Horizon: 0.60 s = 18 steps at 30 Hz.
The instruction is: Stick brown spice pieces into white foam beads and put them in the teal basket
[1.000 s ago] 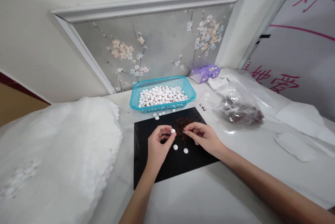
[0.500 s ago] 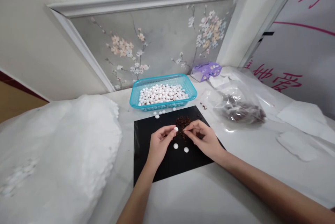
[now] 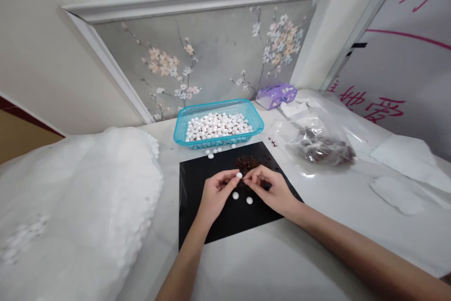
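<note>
left hand point(image 3: 216, 193): fingertips pinch white bead point(image 3: 239, 175) over middle of black sheet point(image 3: 197, 216) | right hand point(image 3: 269, 189): fingertips pressed together beside dark-red flakes point(image 3: 248, 164), any catch too small to tell | step: apparently flake onto bead | next: judged, bring fingertips to bead

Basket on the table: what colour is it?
The plastic basket is bright turquoise, shown clearly in the head view.

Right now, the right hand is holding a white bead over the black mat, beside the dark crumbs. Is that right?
No: the head view shows the left hand holding the white bead, not the right hand. The rest stands: the bead is over the black mat, beside the dark crumbs.
</note>
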Tool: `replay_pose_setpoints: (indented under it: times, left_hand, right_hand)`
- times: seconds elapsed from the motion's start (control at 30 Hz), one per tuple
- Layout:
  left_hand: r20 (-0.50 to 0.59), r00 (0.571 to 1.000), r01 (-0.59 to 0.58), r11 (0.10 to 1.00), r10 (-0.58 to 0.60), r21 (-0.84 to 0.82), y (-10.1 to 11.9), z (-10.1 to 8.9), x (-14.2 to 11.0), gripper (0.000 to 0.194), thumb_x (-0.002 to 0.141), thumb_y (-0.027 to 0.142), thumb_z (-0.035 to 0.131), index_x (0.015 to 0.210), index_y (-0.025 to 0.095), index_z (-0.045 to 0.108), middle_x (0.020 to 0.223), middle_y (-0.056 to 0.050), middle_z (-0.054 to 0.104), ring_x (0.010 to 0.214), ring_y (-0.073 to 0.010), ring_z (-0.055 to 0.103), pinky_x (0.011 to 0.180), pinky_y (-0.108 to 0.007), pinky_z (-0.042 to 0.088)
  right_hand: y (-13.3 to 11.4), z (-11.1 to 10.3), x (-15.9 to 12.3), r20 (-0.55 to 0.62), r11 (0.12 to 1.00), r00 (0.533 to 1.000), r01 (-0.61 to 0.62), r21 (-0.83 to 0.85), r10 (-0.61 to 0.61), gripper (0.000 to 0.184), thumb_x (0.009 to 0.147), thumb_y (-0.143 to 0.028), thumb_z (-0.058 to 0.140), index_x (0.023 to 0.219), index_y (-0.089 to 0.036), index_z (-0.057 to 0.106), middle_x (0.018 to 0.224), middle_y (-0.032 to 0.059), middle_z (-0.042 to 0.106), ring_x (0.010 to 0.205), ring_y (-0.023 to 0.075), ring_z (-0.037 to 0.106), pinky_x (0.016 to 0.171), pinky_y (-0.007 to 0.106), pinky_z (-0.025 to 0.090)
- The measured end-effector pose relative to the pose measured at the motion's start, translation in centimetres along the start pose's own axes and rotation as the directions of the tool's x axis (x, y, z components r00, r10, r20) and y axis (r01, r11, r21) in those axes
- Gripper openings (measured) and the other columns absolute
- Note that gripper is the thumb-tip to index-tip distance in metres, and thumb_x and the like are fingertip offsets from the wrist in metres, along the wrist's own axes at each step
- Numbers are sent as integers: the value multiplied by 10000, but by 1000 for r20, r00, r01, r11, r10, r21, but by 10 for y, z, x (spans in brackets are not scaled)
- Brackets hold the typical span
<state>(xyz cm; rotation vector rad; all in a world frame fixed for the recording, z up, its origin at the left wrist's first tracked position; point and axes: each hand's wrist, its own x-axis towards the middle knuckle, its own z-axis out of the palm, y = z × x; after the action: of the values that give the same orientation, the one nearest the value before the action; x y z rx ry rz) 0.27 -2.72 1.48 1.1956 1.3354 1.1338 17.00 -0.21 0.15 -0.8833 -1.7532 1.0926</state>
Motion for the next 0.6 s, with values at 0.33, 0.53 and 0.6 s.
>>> replay_pose_setpoints:
  times: [0.33,0.53,0.6]
  left_hand:
    - [12,1000,-2,999,2,43,-1,0,0,278,729,353,664,932,166,701,902,-63,718,792,-165,632,687,-235,467]
    - [9,1000,7,999,-7,31,-2,-2,-1,259,708,345,684,894,167,711,868,-58,724,765,-166,637,679,-241,472]
    - [12,1000,8,999,-9,35,-2,-2,-1,250,705,341,686,883,168,715,860,-57,726,762,-168,641,678,-243,476]
  right_hand:
    - [2,0,-3,9,999,1000,15,-48,-14,149,825,-208,514,696,-206,438,801,25,639,611,104,552,526,224,401]
    - [3,-1,-3,19,997,1000,26,-78,-24,147,828,-213,505,697,-207,438,799,23,637,594,99,535,513,221,391]
    - [2,-1,-3,26,996,999,26,-86,-24,147,831,-221,502,699,-207,439,802,22,637,577,95,522,504,220,386]
